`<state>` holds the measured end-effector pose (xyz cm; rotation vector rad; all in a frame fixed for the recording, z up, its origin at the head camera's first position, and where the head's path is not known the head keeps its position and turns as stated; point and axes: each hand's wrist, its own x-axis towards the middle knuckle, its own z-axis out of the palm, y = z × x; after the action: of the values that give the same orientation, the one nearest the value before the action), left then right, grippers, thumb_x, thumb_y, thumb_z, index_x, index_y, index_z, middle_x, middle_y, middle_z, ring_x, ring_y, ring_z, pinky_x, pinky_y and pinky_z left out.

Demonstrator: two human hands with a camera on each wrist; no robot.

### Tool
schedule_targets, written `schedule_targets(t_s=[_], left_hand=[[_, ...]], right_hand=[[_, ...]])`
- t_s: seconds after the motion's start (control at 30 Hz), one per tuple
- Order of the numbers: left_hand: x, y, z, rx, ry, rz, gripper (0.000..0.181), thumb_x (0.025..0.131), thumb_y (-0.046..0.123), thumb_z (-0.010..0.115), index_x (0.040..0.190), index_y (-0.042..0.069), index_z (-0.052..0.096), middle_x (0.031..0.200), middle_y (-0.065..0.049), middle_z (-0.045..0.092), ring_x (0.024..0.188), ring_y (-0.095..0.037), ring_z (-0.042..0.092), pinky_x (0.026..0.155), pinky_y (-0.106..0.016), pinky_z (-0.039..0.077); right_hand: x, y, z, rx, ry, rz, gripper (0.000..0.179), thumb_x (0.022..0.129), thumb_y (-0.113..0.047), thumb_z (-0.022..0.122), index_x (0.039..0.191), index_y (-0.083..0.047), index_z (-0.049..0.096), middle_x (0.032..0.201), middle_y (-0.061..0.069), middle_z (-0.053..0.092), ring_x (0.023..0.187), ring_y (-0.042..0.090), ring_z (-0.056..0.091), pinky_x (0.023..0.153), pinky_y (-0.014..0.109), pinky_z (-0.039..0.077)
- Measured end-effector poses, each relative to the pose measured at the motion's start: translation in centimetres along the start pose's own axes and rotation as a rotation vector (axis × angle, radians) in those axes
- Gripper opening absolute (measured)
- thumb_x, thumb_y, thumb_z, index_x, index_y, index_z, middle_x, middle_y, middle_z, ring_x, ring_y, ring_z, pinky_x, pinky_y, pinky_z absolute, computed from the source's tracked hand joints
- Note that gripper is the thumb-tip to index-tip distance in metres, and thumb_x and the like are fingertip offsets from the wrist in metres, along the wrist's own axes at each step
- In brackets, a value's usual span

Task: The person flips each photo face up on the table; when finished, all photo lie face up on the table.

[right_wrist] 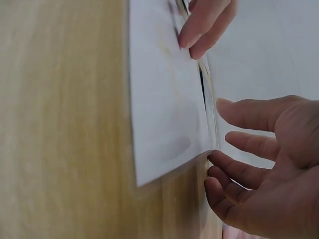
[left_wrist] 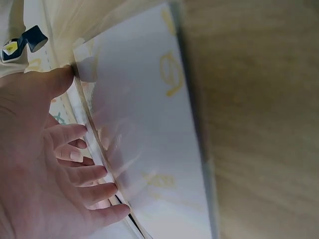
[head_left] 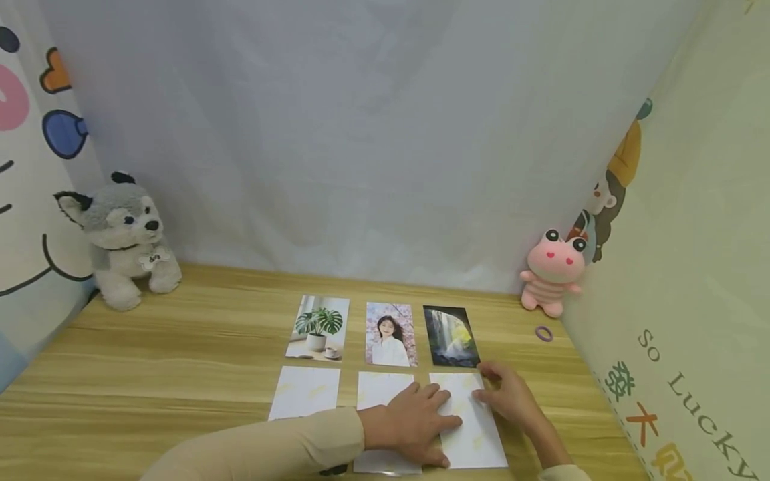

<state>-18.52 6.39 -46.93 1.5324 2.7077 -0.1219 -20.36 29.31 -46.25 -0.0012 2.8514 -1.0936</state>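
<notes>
Three white-backed cards lie in a row on the table. My left hand (head_left: 415, 421), fingers spread, rests across the middle white card (head_left: 381, 391) and the right white card (head_left: 472, 444). At the right card's far right corner, the thumb and fingertips of my right hand (head_left: 511, 397) touch its edge. The right wrist view shows those fingertips right at the corner of a white card (right_wrist: 164, 109) with a clear border. Partly behind my left sleeve is the left white card (head_left: 305, 391). Above lie a plant photo (head_left: 317, 329), a portrait photo (head_left: 391, 334) and a waterfall photo (head_left: 451, 336).
A plush husky (head_left: 129, 240) sits at the table's back left. A pink plush frog (head_left: 553, 274) stands at the back right, with a purple ring (head_left: 544, 333) in front of it. Printed side walls and a pale curtain (head_left: 361, 133) bound the wooden table (head_left: 180, 354).
</notes>
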Motion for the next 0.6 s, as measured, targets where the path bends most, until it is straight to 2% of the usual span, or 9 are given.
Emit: schedule_targets(t_s=[0.17,0.27,0.4,0.5,0.6], left_hand=[[0.1,0.0,-0.2,-0.002,-0.025,-0.002,0.064,0.088,0.073,0.053,0.143,0.042,0.049,0.145,-0.001,0.046,0.134,-0.019,0.044,0.099,-0.039,0.047],[0.2,0.1,-0.3,-0.005,-0.043,-0.003,0.064,0.088,0.073,0.054,0.144,0.043,0.049,0.144,0.0,0.046,0.135,-0.019,0.044,0.1,-0.041,0.047],[0.2,0.2,-0.4,-0.014,-0.051,-0.009,0.064,0.088,0.072,0.054,0.145,0.043,0.048,0.146,0.0,0.045,0.137,-0.02,0.042,0.103,-0.043,0.046],[0.1,0.2,-0.4,-0.019,-0.046,-0.012,0.065,0.088,0.072,0.054,0.145,0.042,0.048,0.148,-0.001,0.045,0.138,-0.02,0.042,0.105,-0.044,0.046],[0.0,0.2,-0.4,-0.017,-0.036,-0.011,0.065,0.087,0.072,0.055,0.144,0.042,0.049,0.148,-0.001,0.045,0.138,-0.02,0.043,0.105,-0.044,0.046]], right_hand=[[0.1,-0.1,-0.3,0.131,-0.017,0.039,0.051,0.084,-0.005,0.076,0.131,0.006,0.057,0.127,0.027,0.061,0.117,0.04,0.06,0.097,0.05,0.051],[0.2,0.0,-0.5,0.228,-0.022,0.069,0.058,0.087,-0.004,0.073,0.14,0.005,0.049,0.127,0.029,0.057,0.114,0.037,0.061,0.089,0.042,0.056],[0.5,0.4,-0.9,0.305,-0.026,0.075,0.063,0.089,0.0,0.069,0.145,0.004,0.041,0.118,0.024,0.056,0.098,0.026,0.065,0.075,0.031,0.056],[0.7,0.6,-1.1,0.303,-0.09,0.035,0.06,0.088,0.0,0.068,0.143,0.006,0.044,0.097,0.014,0.06,0.076,0.014,0.06,0.063,0.026,0.051],[0.9,0.8,-1.3,0.304,-0.195,-0.037,0.057,0.089,0.0,0.067,0.141,0.01,0.044,0.086,0.009,0.065,0.068,0.011,0.058,0.059,0.025,0.05]])
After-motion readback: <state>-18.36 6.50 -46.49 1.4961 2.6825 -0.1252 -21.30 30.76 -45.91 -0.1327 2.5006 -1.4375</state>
